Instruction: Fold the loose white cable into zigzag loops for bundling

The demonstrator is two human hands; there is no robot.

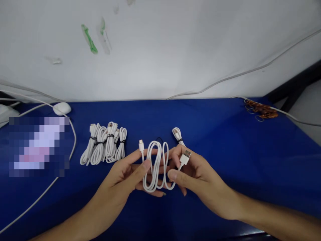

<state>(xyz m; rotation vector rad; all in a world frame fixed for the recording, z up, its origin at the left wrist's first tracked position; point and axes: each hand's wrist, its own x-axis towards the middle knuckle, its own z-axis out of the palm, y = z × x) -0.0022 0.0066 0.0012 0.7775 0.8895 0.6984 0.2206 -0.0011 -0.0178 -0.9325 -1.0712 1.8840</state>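
A white USB cable (154,167), coiled in long loops, is held up between both hands above the blue table. My left hand (131,175) grips the loops on the left, thumb on top and fingers beneath, with the small plug sticking up beside it. My right hand (195,174) pinches the cable just below its wide USB plug (185,157), which points up and right. Just behind the right hand lies a tied cable bundle (177,134), its lower part hidden. Several white cable bundles (110,142) bound with black ties lie left of my hands.
A white mouse (62,108) sits at the back left, near a loose white cord (72,147) and a pixelated patch. At the back right lies a brown, stringy bunch (263,109). A pale wall (160,67) rises behind the blue table (213,124).
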